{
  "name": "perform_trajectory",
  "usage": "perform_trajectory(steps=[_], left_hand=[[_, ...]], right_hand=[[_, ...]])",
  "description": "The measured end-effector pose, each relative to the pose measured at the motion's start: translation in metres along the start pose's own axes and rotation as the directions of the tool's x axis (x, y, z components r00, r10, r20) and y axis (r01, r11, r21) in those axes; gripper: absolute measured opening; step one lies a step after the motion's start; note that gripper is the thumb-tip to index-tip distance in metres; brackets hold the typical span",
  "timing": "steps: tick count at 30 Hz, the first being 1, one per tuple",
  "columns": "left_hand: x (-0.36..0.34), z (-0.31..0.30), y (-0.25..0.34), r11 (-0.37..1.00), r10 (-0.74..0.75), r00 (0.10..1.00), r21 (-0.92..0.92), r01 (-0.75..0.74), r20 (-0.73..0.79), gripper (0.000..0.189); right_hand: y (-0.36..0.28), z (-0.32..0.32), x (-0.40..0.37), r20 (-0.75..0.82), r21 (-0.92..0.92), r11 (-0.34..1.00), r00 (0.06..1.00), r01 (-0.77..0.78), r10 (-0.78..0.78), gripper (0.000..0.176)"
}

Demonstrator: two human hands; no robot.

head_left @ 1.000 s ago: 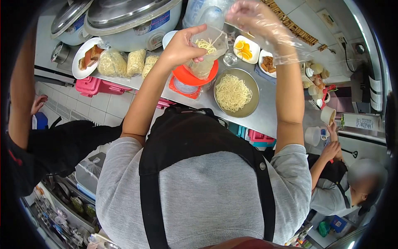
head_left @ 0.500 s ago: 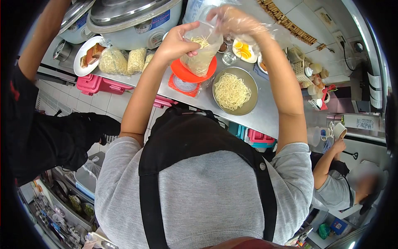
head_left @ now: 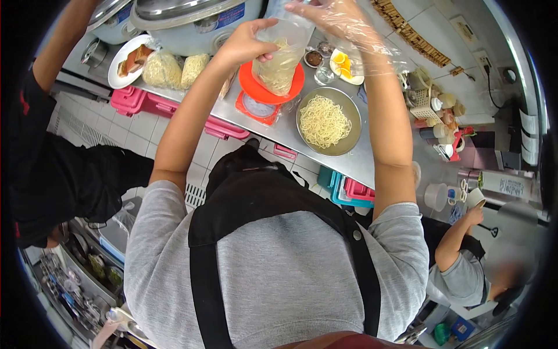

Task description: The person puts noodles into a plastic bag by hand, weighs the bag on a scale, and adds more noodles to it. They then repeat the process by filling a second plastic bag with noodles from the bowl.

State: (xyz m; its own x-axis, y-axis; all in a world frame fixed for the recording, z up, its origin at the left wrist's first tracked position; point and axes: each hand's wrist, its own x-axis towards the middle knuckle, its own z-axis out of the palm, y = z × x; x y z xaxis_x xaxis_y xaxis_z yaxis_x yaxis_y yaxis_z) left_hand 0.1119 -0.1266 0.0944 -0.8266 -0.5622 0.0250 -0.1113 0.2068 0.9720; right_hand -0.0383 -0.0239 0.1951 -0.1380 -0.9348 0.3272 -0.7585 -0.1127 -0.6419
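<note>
My left hand [head_left: 247, 43] grips the upper side of a clear plastic bag [head_left: 282, 64] with pale noodles inside. The bag's bottom rests on the orange-red pan of a small kitchen scale [head_left: 260, 109]. My right hand [head_left: 325, 16], in a loose clear plastic glove, is at the bag's mouth. Its fingers seem closed on the rim, though the top of the frame and the glove partly hide them. A round metal bowl [head_left: 353, 129] of loose noodles [head_left: 325, 121] sits right of the scale.
Filled noodle bags [head_left: 163, 70] and a white plate [head_left: 115, 75] of meat stand left, before large rice cookers [head_left: 192, 14]. A plate of orange pieces [head_left: 343, 63] and a glass [head_left: 324, 75] stand behind the bowl. Co-workers are at left [head_left: 52, 168] and right [head_left: 465, 250].
My right hand has shifted up and slightly left at the bag's mouth. The bag stands straighter on the scale, its rim drawn higher. My left hand still holds it.
</note>
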Motion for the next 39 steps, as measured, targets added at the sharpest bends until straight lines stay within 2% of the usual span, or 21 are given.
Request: perform_trajectory(steps=[2,6,8,12,15,16,17,18,20,21,22,24,28,30,31,32,35,36,37,38,39], left_hand=[[-0.001,-0.003,0.001,0.999,-0.005,1.0,0.032,0.005,-0.011,0.057],[0.003,-0.007,-0.004,0.996,0.031,0.999,0.079,-0.029,-0.032,0.054],[0.005,-0.013,-0.007,0.996,0.039,0.999,0.075,-0.038,-0.01,0.056],[0.01,-0.022,-0.007,0.998,0.047,0.997,0.034,-0.049,0.063,0.059],[0.022,-0.03,-0.018,0.999,0.033,0.996,0.034,-0.036,0.084,0.056],[0.028,-0.032,-0.024,0.997,0.015,0.998,0.07,-0.019,0.057,0.054],[0.028,-0.037,-0.019,0.996,0.066,0.986,0.05,-0.075,0.156,0.046],[0.033,-0.039,-0.025,0.996,0.073,0.983,0.043,-0.081,0.166,0.046],[0.045,-0.042,-0.032,0.994,0.033,0.972,0.098,-0.057,0.232,0.039],[0.041,-0.041,-0.032,0.974,-0.014,0.984,0.224,-0.027,0.18,0.049],[0.043,-0.043,-0.033,0.976,-0.004,0.981,0.216,-0.039,0.192,0.049],[0.052,-0.045,-0.041,0.983,-0.022,0.951,0.18,-0.035,0.307,0.044],[0.066,-0.048,-0.045,0.983,-0.05,0.949,0.185,-0.009,0.312,0.027],[0.06,-0.063,-0.029,0.986,0.083,0.936,0.111,-0.128,0.342,0.036],[0.052,-0.074,-0.02,0.956,0.198,0.927,0.146,-0.255,0.319,0.037],[0.034,-0.084,-0.001,0.957,0.198,0.925,0.14,-0.254,0.325,0.037],[-0.011,-0.118,0.041,0.948,0.232,0.943,0.16,-0.273,0.237,0.042],[-0.021,-0.13,0.047,0.81,0.334,0.892,0.391,-0.437,0.304,0.044],[-0.025,-0.141,0.046,0.591,0.403,0.825,0.576,-0.565,0.396,0.047],[-0.023,-0.15,0.036,0.59,0.398,0.828,0.581,-0.561,0.395,0.047],[-0.017,-0.157,0.018,0.642,0.401,0.804,0.491,-0.589,0.44,0.046]], right_hand=[[0.002,0.001,-0.002,-0.008,-0.048,0.999,1.0,0.013,-0.013,0.028],[-0.004,0.006,-0.012,0.046,-0.025,0.994,0.993,-0.105,0.106,0.031],[-0.012,0.009,-0.02,0.098,0.106,0.983,0.986,-0.148,0.138,0.034],[-0.02,0.014,-0.026,0.1,0.1,0.979,0.981,-0.176,0.166,0.036],[-0.048,0.025,-0.028,0.14,-0.011,0.969,0.959,-0.249,0.248,0.036],[-0.056,0.035,-0.027,0.216,-0.126,0.947,0.924,-0.294,0.316,0.047],[-0.061,0.044,-0.026,0.282,-0.242,0.913,0.877,-0.327,0.389,0.06],[-0.045,0.053,-0.026,0.274,-0.249,0.908,0.875,-0.336,0.399,0.06],[-0.014,0.07,-0.023,0.233,-0.4,0.914,0.972,0.074,0.023,0.065],[-0.012,0.071,-0.022,0.265,-0.476,0.879,0.949,-0.026,0.172,0.066],[-0.011,0.073,-0.022,0.257,-0.487,0.872,0.949,-0.037,0.183,0.066],[-0.008,0.074,-0.023,0.215,-0.597,0.789,0.92,-0.142,0.328,0.051],[-0.014,0.062,-0.033,0.16,-0.686,0.697,0.892,-0.207,0.423,0.033],[-0.039,0.059,-0.045,0.064,-0.64,0.753,0.965,-0.156,0.254,0.024],[-0.056,0.061,-0.049,0.01,-0.613,0.767,0.969,-0.19,0.248,0.024],[-0.066,0.06,-0.049,0.009,-0.616,0.763,0.967,-0.196,0.256,0.024],[-0.076,0.062,-0.054,-0.173,-0.611,0.77,0.98,-0.181,0.093,0.023],[-0.081,0.066,-0.055,-0.173,-0.607,0.774,0.981,-0.18,0.093,0.023],[-0.087,0.07,-0.054,-0.174,-0.579,0.801,0.983,-0.15,0.058,0.024],[-0.09,0.074,-0.051,-0.176,-0.552,0.826,0.984,-0.116,0.02,0.025],[-0.082,0.079,-0.05,-0.127,-0.564,0.825,0.986,0.021,-0.112,0.023]])
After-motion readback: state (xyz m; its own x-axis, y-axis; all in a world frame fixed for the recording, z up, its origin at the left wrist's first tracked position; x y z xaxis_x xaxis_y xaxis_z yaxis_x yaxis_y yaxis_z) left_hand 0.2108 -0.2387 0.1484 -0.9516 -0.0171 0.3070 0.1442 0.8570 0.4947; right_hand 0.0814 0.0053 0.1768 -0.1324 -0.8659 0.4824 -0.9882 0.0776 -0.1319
